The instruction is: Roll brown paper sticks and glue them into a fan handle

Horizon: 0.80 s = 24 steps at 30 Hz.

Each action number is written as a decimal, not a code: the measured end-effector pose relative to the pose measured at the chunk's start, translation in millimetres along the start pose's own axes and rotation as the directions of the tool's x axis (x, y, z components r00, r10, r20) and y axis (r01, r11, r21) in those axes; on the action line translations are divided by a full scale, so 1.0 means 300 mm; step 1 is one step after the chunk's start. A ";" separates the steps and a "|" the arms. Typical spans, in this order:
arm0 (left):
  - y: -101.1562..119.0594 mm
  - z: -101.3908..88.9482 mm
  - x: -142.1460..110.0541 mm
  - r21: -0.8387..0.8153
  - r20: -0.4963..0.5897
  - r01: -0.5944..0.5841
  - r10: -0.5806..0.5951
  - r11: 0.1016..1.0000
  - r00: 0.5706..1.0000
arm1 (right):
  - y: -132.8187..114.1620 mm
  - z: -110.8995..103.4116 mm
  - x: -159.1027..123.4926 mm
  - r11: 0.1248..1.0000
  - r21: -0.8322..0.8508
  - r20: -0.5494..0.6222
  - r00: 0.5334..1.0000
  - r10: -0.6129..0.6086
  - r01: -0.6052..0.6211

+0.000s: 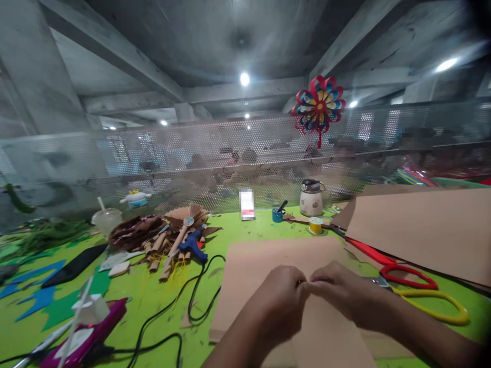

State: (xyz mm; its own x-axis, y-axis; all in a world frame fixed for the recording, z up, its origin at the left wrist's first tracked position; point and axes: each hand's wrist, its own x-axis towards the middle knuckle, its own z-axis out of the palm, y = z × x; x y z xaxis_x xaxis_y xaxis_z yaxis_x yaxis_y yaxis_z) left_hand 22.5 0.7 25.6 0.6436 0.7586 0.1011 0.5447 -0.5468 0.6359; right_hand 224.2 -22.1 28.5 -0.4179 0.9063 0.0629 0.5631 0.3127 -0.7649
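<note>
Head camera: two hands pinch brown paper

The left hand (282,301) and the right hand (341,286) meet over a green table (230,230). Both are closed, holding the top end of a brown paper piece (328,332) between them. It hangs toward 6 o'clock from the hands, between the two arms. The fingertips are partly hidden, so it is hard to tell just how the paper is bent there.

A big brown sheet (257,271) lies flat under the hands. From the hands, a red scissor handle (383,260) and a yellow scissor handle (441,319) are near 3 o'clock. More brown sheets (422,225) are at 2 o'clock. A yellow spool (315,225) is at 12 o'clock, with a white bottle (310,203) just past it. A blue glue gun (195,246) is at 10 o'clock, by a paper fan (187,217).
</note>
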 end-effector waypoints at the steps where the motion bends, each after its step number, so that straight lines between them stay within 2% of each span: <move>1: -0.001 0.002 0.001 0.061 -0.007 -0.002 0.003 0.998 1.000 | -0.006 -0.002 0.000 1.000 -0.004 0.004 1.000 0.021 -0.021; 4: -0.007 0.013 0.015 0.161 -0.023 -0.029 0.034 0.986 0.999 | -0.016 -0.006 -0.002 0.999 -0.031 -0.002 0.999 0.034 -0.034; 7: -0.022 0.023 0.040 0.132 0.011 -0.051 0.050 0.990 0.999 | -0.017 -0.009 -0.003 1.000 -0.009 -0.026 0.999 0.020 -0.020; 10: -0.048 0.034 0.061 0.000 0.030 -0.024 0.024 1.000 0.999 | -0.014 -0.007 -0.004 0.999 0.027 -0.012 0.999 0.039 -0.039; 13: -0.080 0.044 0.070 -0.186 0.061 0.042 -0.031 0.982 0.998 | -0.006 -0.002 -0.011 0.999 -0.020 -0.021 0.999 0.045 -0.045; 15: -0.099 0.045 0.072 -0.314 0.100 0.105 -0.077 0.944 0.992 | 0.001 -0.002 -0.018 0.999 -0.049 -0.063 0.998 0.020 -0.023; 18: -0.116 0.037 0.073 -0.477 0.157 0.178 -0.116 0.861 0.981 | 0.006 -0.009 -0.027 0.998 0.011 -0.044 0.997 -0.063 0.063; 21: -0.116 0.032 0.071 -0.557 0.181 0.215 -0.135 0.802 0.974 | 0.003 -0.017 -0.039 0.994 0.058 0.018 0.995 -0.099 0.098; 24: -0.097 0.037 0.065 -0.631 0.173 0.224 -0.146 0.742 0.974 | -0.001 -0.017 -0.058 0.993 0.020 0.004 0.993 -0.120 0.120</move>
State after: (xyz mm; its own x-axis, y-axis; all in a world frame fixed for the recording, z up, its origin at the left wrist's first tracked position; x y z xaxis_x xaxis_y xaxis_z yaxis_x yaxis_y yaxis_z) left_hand 25.1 27.7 0.6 0.6404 0.7574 -0.1274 0.2091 -0.0123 0.9778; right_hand 234.9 -36.7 31.0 -0.4850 0.8613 0.1515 0.4951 0.4133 -0.7643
